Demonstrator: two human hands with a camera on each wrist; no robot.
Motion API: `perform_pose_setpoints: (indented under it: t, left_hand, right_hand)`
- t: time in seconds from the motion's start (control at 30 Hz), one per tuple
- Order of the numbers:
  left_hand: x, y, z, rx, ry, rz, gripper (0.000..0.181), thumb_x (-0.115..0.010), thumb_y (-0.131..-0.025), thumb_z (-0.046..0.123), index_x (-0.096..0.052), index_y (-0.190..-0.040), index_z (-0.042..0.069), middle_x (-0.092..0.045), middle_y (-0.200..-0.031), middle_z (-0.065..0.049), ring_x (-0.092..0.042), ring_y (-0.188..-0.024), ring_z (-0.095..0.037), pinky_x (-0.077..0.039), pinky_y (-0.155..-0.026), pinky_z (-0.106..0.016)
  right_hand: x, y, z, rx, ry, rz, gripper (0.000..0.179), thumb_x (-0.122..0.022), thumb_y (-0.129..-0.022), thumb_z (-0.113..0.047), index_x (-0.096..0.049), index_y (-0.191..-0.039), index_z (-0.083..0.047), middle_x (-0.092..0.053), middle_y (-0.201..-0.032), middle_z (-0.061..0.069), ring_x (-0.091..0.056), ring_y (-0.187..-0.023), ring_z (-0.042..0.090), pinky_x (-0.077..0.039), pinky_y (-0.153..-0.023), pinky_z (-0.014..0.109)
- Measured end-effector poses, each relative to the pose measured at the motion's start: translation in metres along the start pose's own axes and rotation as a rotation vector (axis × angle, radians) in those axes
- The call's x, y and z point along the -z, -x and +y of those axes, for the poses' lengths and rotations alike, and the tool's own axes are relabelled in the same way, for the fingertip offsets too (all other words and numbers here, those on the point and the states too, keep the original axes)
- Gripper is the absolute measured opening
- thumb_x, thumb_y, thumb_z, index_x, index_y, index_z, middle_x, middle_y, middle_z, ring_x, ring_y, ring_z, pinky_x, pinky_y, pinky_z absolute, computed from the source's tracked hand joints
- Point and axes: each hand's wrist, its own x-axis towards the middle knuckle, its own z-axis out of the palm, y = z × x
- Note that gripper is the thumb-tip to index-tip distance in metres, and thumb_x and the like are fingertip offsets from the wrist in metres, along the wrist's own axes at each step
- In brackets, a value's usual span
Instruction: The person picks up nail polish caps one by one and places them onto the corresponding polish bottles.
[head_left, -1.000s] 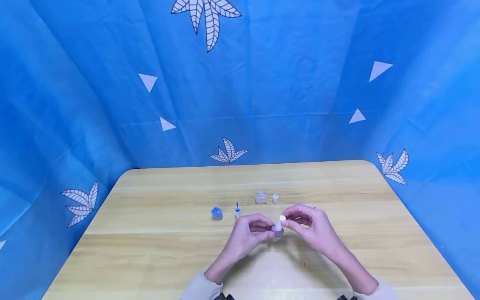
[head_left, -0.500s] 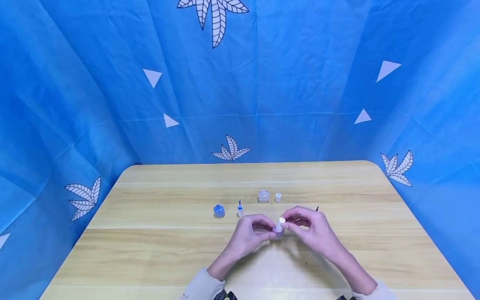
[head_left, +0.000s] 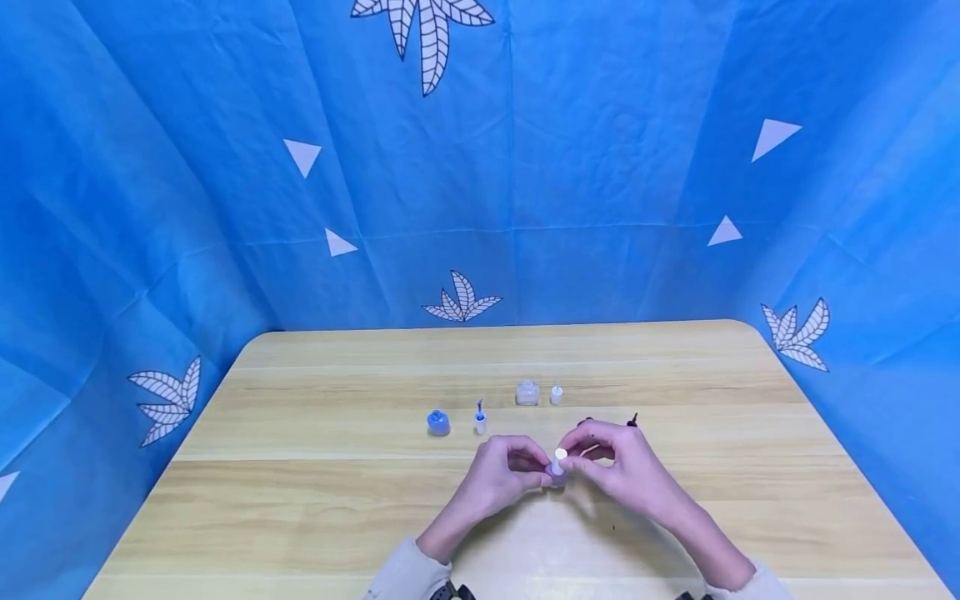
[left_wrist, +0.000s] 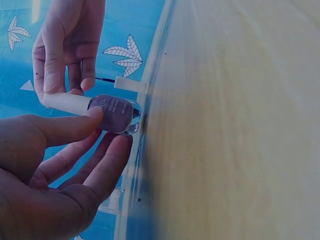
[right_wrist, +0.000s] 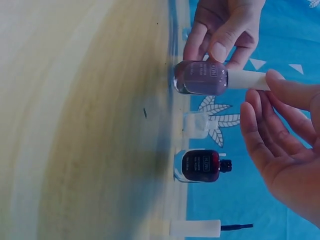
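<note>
A mauve nail polish bottle [left_wrist: 114,114] stands upright at the near middle of the table, its white cap [right_wrist: 247,79] on top. The thumb and fingers of my left hand [head_left: 497,477] pinch the bottle body from the left. On the other side, my right hand [head_left: 621,467] pinches the top of the cap between thumb and fingers. From the head view the bottle is partly hidden by my fingers; both wrist views show it plainly. Whether the cap is fully screwed down, I cannot tell.
Uncapped bottles stand about: blue [head_left: 438,422], clear [head_left: 527,393] and dark red [right_wrist: 201,165]. White caps rest upright with brushes pointing up: one beside the blue bottle [head_left: 481,423], another by the clear one [head_left: 557,395], a third with a dark brush [right_wrist: 196,228].
Both hands, with the mauve bottle and cap between them, have shifted slightly toward the table's near edge. More of the dark items behind my right hand now shows.
</note>
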Motion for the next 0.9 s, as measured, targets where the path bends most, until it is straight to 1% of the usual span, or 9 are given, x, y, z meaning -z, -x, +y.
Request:
perform_pose_setpoints:
  t: [0.17, 0.4, 0.6, 0.9]
  left_hand:
    - [0.0011, 0.0011, 0.0001, 0.004, -0.008, -0.020, 0.018, -0.082, -0.080, -0.006, -0.076, -0.092, 0.006, -0.076, -0.089, -0.005, -0.074, -0.082, -0.015, -0.060, -0.078, -0.019]
    - [0.0018, 0.0033, 0.0024, 0.015, -0.007, -0.037, 0.017, -0.081, -0.081, -0.007, -0.075, -0.092, 0.004, -0.075, -0.087, -0.006, -0.073, -0.080, -0.015, -0.060, -0.076, -0.020]
    - [0.0017, 0.0043, 0.0037, 0.026, -0.027, -0.041, 0.018, -0.082, -0.080, -0.007, -0.075, -0.092, 0.004, -0.075, -0.087, -0.004, -0.072, -0.080, -0.014, -0.059, -0.076, -0.019]
    - [0.0025, 0.0062, 0.0076, 0.024, -0.017, -0.055, 0.019, -0.081, -0.081, -0.007, -0.076, -0.096, 0.002, -0.075, -0.093, -0.008, -0.073, -0.085, -0.022, -0.059, -0.075, -0.019]
  right_hand:
    - [-0.0006, -0.0010, -0.0024, -0.017, 0.012, -0.024, 0.014, -0.081, -0.089, -0.012, -0.075, -0.101, -0.016, -0.072, -0.094, -0.007, -0.071, -0.086, 0.013, -0.064, -0.079, 0.030]
    - [-0.0001, -0.0009, -0.0053, -0.025, -0.004, -0.050, 0.014, -0.081, -0.089, -0.012, -0.074, -0.101, -0.014, -0.072, -0.094, -0.001, -0.071, -0.086, 0.013, -0.064, -0.079, 0.030]
    - [0.0007, 0.0000, -0.0068, -0.031, -0.016, -0.069, 0.014, -0.081, -0.089, -0.011, -0.074, -0.101, -0.013, -0.071, -0.095, -0.003, -0.072, -0.087, 0.014, -0.064, -0.081, 0.031]
    - [0.0045, 0.0024, -0.0073, 0.030, 0.000, -0.071, 0.013, -0.080, -0.089, -0.009, -0.073, -0.100, -0.011, -0.073, -0.095, 0.000, -0.071, -0.087, 0.014, -0.064, -0.080, 0.031]
